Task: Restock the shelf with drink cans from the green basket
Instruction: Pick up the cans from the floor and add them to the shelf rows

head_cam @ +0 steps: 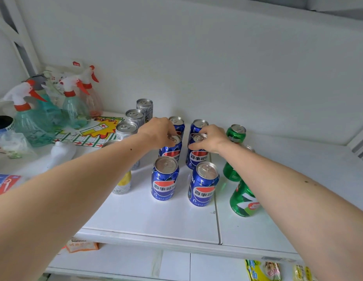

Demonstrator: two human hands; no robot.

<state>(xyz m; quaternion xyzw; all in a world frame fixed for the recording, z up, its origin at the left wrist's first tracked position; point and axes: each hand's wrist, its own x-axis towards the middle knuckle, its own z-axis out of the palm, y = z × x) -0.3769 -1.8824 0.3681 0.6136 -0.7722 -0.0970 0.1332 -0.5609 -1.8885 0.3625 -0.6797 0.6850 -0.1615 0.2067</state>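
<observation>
Two columns of blue cola cans stand on the white shelf (156, 220). My left hand (158, 132) grips the top of the middle blue can in the left column (171, 153). My right hand (212, 139) grips the top of the middle blue can in the right column (197, 157). In front of them stand two more blue cans (165, 179) (203, 184), and two others stand behind (177, 123) (198, 125). Green cans (236, 133) (244, 199) line up on the right, partly hidden by my right forearm. Silver cans (134, 116) form a column on the left. No green basket is in view.
Spray bottles (73, 104) crowd the shelf's back left corner, over a printed yellow sheet (95, 129). A white object (62, 151) and a black-rimmed tub (2, 122) sit further left. A yellow-labelled can (123, 183) stands under my left forearm. Snack packets (263, 270) lie on the lower shelf.
</observation>
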